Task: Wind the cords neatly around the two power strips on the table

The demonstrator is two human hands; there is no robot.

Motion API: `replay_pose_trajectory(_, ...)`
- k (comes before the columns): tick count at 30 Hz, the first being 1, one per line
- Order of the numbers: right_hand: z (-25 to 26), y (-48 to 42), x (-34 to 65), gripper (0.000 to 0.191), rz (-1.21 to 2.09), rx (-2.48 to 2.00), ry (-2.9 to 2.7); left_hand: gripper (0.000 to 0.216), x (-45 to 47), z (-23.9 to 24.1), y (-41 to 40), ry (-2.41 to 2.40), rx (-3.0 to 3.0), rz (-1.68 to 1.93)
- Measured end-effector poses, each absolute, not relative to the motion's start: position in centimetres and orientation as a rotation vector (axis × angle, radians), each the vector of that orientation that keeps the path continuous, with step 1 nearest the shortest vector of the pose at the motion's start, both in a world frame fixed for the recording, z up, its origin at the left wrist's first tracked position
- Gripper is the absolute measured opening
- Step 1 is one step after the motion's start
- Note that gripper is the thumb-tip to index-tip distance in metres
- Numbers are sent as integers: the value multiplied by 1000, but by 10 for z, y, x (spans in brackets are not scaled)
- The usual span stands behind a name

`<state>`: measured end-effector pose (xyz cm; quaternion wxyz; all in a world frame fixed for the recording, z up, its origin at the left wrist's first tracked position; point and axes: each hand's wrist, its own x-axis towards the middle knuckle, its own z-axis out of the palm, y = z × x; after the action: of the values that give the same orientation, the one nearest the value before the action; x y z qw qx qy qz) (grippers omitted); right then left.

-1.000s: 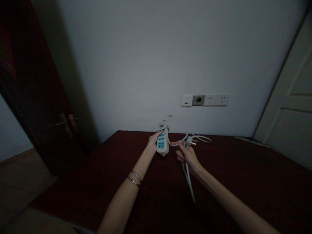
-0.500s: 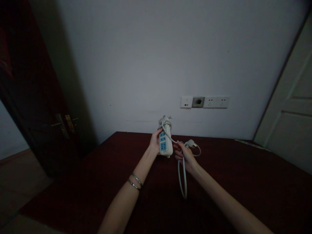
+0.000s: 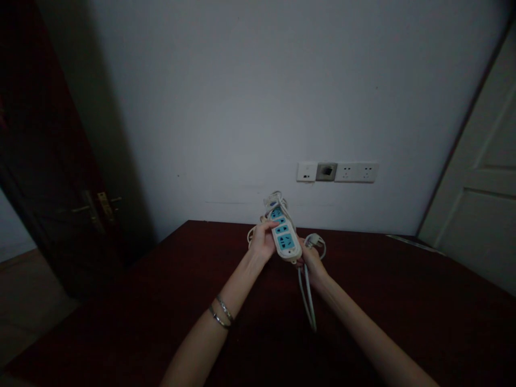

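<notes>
A white power strip (image 3: 286,242) with blue socket faces is held above the dark table, tilted with its far end toward the wall. My left hand (image 3: 263,241) grips its left side, thumb across the top face. Part of the grey-white cord (image 3: 281,201) is looped around the strip's far end, and another bit hangs left of my fingers. My right hand (image 3: 313,264) is closed around gathered cord beside the strip's near right end; its fingertips are partly hidden behind the strip. A long loop of cord hangs below that hand. The plug (image 3: 313,239) shows just above it.
A dark red table (image 3: 382,301) stretches beneath both hands up to the wall. Wall sockets and switches (image 3: 337,172) sit above its back edge. A dark door with a handle (image 3: 102,207) stands at left, and a pale door (image 3: 484,204) at right. A thin strip-like object (image 3: 415,243) lies at the back right.
The power strip has turned so its socket face shows more fully, and its near end has shifted right toward my right hand. My left thumb now lies over its top. Cord now shows left of the strip.
</notes>
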<state>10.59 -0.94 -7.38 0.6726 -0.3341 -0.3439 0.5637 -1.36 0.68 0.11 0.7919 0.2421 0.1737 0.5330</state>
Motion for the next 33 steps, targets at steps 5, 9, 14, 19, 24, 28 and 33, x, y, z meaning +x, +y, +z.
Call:
replay_pose_trajectory(5,-75,-7,106,32,1046,-910,-890,17,-3,6,0,314,419,1233)
replay_pose_trajectory(9,-80,-6,96,34,971,-979,-974,15,-3,14,-1,290,348,1299)
replay_pose_trajectory(14,-85,-22,67,43,1023,-1062,-1100,12,-13,20,5,292,306,1352)
replay_pose_trajectory(19,-90,-42,42,51,997,-963,-1431,11,-32,16,25,305,398,1491)
replay_pose_trajectory(24,-76,-54,44,47,1101,-894,-1677,27,-58,11,49,365,628,1723)
replay_pose_trajectory(28,-45,-63,63,40,1160,-944,-1851,42,-72,6,60,446,855,1808)
replay_pose_trajectory(33,-4,-77,98,31,1088,-1025,-2019,55,-71,0,58,549,1130,1658)
